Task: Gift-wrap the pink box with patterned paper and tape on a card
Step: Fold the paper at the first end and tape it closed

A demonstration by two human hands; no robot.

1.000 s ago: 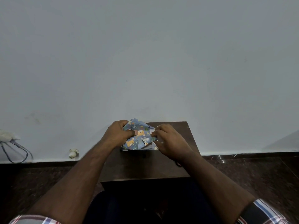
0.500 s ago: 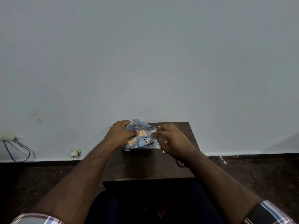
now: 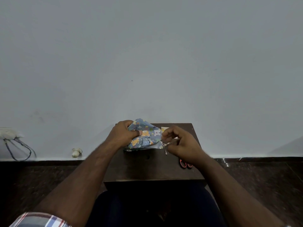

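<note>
The box is fully covered by blue patterned paper [image 3: 145, 136] printed with cartoon bears, and it sits at the back of a small dark wooden table [image 3: 152, 167]. My left hand [image 3: 122, 135] grips the parcel's left end, thumb pressed on its top. My right hand [image 3: 180, 144] pinches the paper's loose right corner flap between thumb and fingers, at the parcel's right end. No pink of the box shows. A small pale card [image 3: 164, 129] lies behind the parcel, half hidden by my right hand.
Red-handled scissors [image 3: 185, 164] lie on the table's right side, partly under my right forearm. The table stands against a grey wall. On the floor at left are a white plug [image 3: 76, 152] and a socket with wires [image 3: 9, 134]. My knees are under the table's near edge.
My right hand has slid right and down along the parcel's right end, pulling the paper flap out. The scissors have come into view. My left hand keeps its grip.
</note>
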